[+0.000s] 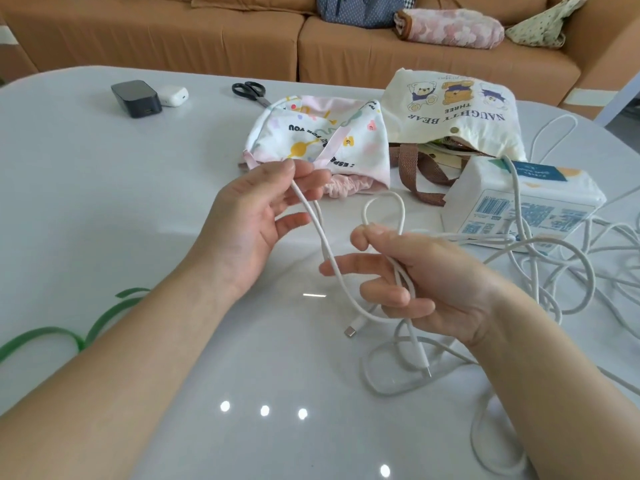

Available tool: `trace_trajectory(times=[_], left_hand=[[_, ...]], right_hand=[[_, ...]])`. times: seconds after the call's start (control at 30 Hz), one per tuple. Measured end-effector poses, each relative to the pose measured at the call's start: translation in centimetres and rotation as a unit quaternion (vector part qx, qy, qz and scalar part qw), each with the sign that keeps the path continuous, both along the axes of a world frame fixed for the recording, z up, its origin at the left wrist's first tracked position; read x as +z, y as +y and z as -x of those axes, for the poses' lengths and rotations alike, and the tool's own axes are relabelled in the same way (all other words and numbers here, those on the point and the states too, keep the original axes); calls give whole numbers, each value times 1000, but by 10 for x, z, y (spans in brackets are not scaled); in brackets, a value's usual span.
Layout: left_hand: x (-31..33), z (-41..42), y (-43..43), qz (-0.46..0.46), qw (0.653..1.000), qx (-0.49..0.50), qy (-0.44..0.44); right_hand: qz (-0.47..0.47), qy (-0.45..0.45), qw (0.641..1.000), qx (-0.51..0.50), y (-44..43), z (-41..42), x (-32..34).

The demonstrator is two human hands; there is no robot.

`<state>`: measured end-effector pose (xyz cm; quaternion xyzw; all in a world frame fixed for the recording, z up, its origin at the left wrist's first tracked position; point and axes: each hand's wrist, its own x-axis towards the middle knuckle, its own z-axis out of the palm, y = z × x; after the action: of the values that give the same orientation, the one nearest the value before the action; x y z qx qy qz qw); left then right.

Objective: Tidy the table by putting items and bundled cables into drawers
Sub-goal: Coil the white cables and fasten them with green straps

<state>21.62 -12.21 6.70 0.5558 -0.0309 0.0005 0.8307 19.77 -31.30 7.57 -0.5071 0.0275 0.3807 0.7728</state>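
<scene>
Above the glossy white table point(104, 209), both hands work a white cable point(323, 251). The left hand point(249, 220) pinches a doubled length of it between thumb and fingers near the top, the other fingers loosely spread. The right hand point(426, 278) has its fingers curled around several strands, with a small loop standing up above the thumb. A USB-C plug point(349, 331) hangs below the hands, and a second plug point(426, 370) dangles under the right wrist. The rest of the cable lies in a loose tangle on the table to the right, some of it draped over a white tissue pack point(526, 206). Beyond the hands lie a patterned fabric pouch point(322, 136) and a cream bear tote bag point(453, 109). Farther left sit black scissors point(250, 91), a dark charger block point(135, 98) and, touching it, a white adapter point(173, 95). A green strap point(45, 336) curls at the left edge
</scene>
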Motion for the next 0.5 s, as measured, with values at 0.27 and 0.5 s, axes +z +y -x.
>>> trace_trajectory(times=[0.27,0.5], left_hand=[[-10,1,-5,-209,970,96,-85],[-14,1,-14,-184,980,30,-64]], right_hand=[[47,-159,986,24,12,5,-12],[-47,-140,989,-25,15,9,1]])
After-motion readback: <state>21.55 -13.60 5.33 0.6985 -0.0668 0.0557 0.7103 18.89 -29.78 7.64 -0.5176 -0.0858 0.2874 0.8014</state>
